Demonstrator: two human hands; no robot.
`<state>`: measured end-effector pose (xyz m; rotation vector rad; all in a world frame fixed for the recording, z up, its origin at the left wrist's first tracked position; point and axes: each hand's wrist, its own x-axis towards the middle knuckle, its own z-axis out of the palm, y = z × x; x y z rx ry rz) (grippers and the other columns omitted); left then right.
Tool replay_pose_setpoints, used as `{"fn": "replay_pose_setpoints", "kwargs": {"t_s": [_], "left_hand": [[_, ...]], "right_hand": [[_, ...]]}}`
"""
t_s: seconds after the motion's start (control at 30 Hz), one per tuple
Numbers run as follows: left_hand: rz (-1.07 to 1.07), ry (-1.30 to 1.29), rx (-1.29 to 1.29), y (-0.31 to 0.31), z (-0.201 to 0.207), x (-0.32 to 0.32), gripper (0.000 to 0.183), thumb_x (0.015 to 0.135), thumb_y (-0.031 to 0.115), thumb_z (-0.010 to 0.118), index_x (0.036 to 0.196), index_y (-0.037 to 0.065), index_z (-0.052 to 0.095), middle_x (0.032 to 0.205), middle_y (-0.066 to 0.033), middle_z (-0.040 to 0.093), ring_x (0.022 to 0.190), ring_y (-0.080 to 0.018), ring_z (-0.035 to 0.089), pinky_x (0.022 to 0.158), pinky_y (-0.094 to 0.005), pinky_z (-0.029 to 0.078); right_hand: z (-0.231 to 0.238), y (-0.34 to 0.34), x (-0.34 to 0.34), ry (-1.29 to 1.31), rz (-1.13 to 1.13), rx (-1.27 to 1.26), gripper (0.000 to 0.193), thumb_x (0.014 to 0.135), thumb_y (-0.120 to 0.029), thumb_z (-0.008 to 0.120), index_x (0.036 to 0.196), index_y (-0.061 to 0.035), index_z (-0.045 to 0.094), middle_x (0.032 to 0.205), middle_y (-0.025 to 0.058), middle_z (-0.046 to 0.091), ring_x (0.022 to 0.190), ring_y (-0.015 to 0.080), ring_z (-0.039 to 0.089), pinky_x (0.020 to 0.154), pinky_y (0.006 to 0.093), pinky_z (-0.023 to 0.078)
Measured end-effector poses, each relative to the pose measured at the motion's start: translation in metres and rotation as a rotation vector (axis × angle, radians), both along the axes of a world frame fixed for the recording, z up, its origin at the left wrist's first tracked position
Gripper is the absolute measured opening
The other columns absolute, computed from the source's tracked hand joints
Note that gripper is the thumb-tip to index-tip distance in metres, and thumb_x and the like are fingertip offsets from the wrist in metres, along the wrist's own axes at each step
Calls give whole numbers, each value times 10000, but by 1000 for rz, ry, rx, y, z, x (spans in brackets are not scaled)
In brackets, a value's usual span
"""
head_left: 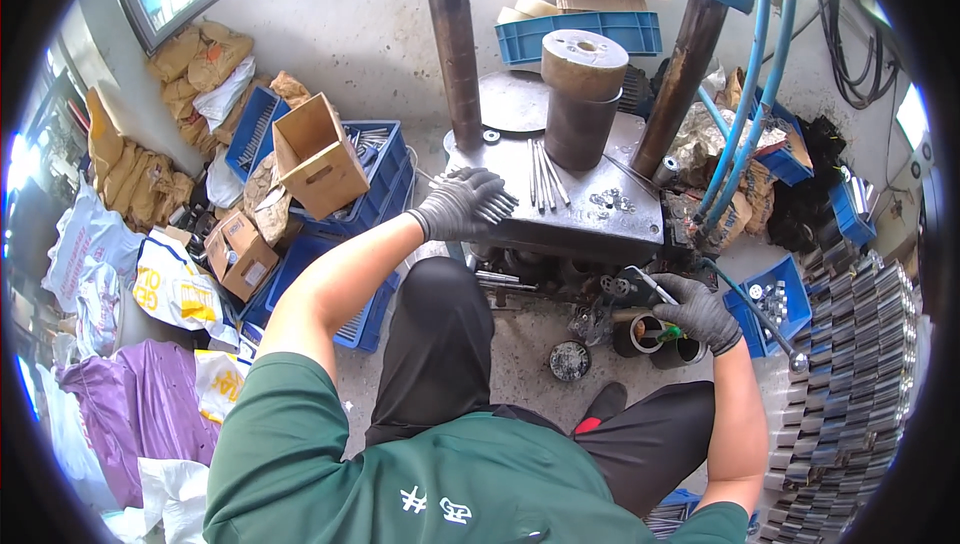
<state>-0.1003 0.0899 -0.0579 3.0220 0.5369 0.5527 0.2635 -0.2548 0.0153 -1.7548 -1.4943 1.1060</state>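
My left hand, in a grey glove, is closed over a bundle of short metal rods at the left front edge of the press table. Several longer metal rods lie side by side on the steel table, near a cluster of small metal parts. Behind them stands a dark cylinder with a lighter round block on top. My right hand, also gloved, grips a slim silvery rod above some round pots. Something green shows beneath its fingers.
Press posts and blue hoses rise around the table. Blue crates and a cardboard box are at left. A blue bin of metal parts and stacked metal pieces stand at right. A small tin sits on the floor.
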Motion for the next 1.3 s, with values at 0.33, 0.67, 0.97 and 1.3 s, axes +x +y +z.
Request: {"fn": "replay_pose_setpoints", "kwargs": {"t_s": [0.33,0.67,0.97,1.3], "left_hand": [[-23,-24,162,-20,-7,-4,425,676,293,804,1059,158,678,1061,-58,678,1050,-321,650,947,-509,492],[102,-943,-402,26,10,43,187,896,51,703,954,52,525,755,-5,475,678,-145,512,676,-396,486],[-448,-1809,-2092,32,19,79,264,990,49,564,768,132,447,706,4,398,613,-113,378,560,-271,341],[259,-1813,-1210,-21,-14,-21,171,960,198,756,1009,89,634,775,4,623,628,-117,612,583,-312,558]], "right_hand": [[-10,7,4,-26,-58,-41,554,842,-83,723,1384,-16,627,1056,45,703,974,132,637,920,309,536],[-28,6,14,2,-129,-97,546,841,-105,707,1367,16,625,1176,99,716,1048,171,657,950,317,530],[-37,13,14,98,-178,-177,585,813,-65,687,1387,9,604,1053,26,676,848,112,607,731,258,511],[-65,4,25,-99,-73,-329,569,806,-31,699,1363,38,611,1191,87,706,1030,181,660,877,320,543]]}}
